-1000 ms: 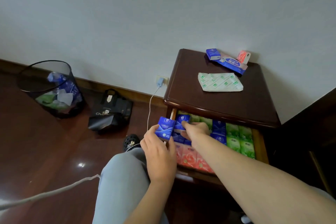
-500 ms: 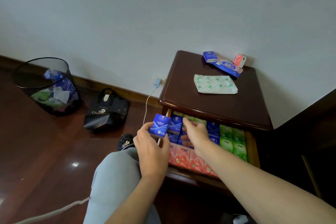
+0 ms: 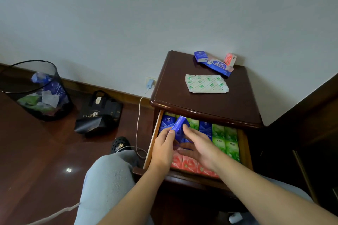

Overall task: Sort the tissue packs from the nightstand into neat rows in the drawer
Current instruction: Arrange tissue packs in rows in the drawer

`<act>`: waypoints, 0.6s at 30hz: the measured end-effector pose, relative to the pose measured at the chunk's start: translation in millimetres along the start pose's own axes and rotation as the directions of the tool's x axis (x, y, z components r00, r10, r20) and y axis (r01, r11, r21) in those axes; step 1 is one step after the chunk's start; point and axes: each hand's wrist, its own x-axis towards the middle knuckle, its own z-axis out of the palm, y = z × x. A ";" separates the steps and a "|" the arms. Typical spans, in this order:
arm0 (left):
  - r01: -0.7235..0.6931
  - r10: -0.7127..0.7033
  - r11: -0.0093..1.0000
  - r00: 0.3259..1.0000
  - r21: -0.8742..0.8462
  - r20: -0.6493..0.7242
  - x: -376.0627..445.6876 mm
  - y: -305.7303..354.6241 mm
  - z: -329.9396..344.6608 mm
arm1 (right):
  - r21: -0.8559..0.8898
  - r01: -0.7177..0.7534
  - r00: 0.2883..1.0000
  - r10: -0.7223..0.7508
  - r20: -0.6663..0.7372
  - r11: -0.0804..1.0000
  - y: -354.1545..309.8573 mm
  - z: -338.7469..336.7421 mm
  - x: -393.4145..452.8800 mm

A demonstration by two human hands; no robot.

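Observation:
The open drawer [image 3: 152, 140] of the dark wooden nightstand [image 3: 210, 104] holds rows of blue, green [image 3: 225, 139] and pink tissue packs [image 3: 186, 164]. My left hand [image 3: 162, 146] grips a blue tissue pack [image 3: 179, 127], tilted over the drawer's left blue row. My right hand [image 3: 197, 144] rests beside it with fingers spread, its fingertips touching the pack. On the nightstand top lie a small blue pack [image 3: 200, 56], a pink pack [image 3: 230, 59], a long blue wipes pack [image 3: 218, 65] and a flat white-green wrapper [image 3: 206, 83].
A black mesh bin [image 3: 36, 89] with wrappers stands at the left by the wall. A black paper bag [image 3: 98, 113] lies on the wood floor. A charger [image 3: 149, 84] with its white cable hangs beside the nightstand. My knee [image 3: 108, 179] is just left of the drawer front.
My left hand carried the blue pack from outside the drawer's left edge to above the blue row. My right hand slid back and spread its fingers next to the pack.

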 end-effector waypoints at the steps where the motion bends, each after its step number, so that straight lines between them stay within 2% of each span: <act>1: 0.030 -0.031 0.999 0.999 0.044 0.026 1.6 0.8 -1.6 | -0.017 0.001 1.000 -0.001 -0.020 1.000 0.5 -3.0 0.4; 3: 0.046 -0.058 0.976 0.997 0.214 0.051 3.6 2.5 -5.0 | -0.026 0.006 0.997 -0.008 -0.074 1.000 1.1 -9.4 3.8; 4: 0.006 -0.027 0.947 0.998 0.322 0.060 4.8 2.9 -7.3 | -0.014 0.000 0.994 -0.002 -0.107 1.000 1.3 -11.8 6.4; 6: -0.172 0.148 0.821 0.985 0.545 0.087 6.8 3.1 -14.3 | -0.013 -0.021 0.979 0.018 -0.201 1.000 3.5 -13.6 12.8; 8: -0.339 0.353 0.557 0.923 0.758 0.153 8.9 -0.3 -24.8 | -0.078 -0.039 0.944 0.011 -0.330 0.996 8.0 -12.9 22.0; 10: -0.451 0.466 0.286 0.836 0.845 0.289 11.6 -1.6 -32.6 | -0.127 -0.050 0.905 -0.009 -0.424 0.991 10.9 -9.6 31.8; 11: -0.487 0.486 0.186 0.800 0.853 0.351 13.3 -1.0 -34.5 | -0.133 -0.053 0.888 -0.014 -0.459 0.990 11.6 -7.2 36.3; 13: -0.506 0.449 0.034 0.778 0.862 0.440 18.6 1.1 -35.0 | -0.158 -0.061 0.853 -0.031 -0.522 0.986 11.7 -3.6 44.5; 15: -0.477 0.319 -0.074 0.821 0.876 0.474 27.1 -1.5 -35.6 | -0.193 -0.056 0.825 -0.063 -0.561 0.980 11.5 -0.6 52.2; 18: -0.479 0.172 -0.139 0.850 0.867 0.497 36.3 -8.6 -37.7 | -0.252 -0.026 0.790 -0.134 -0.598 0.967 11.8 1.2 60.9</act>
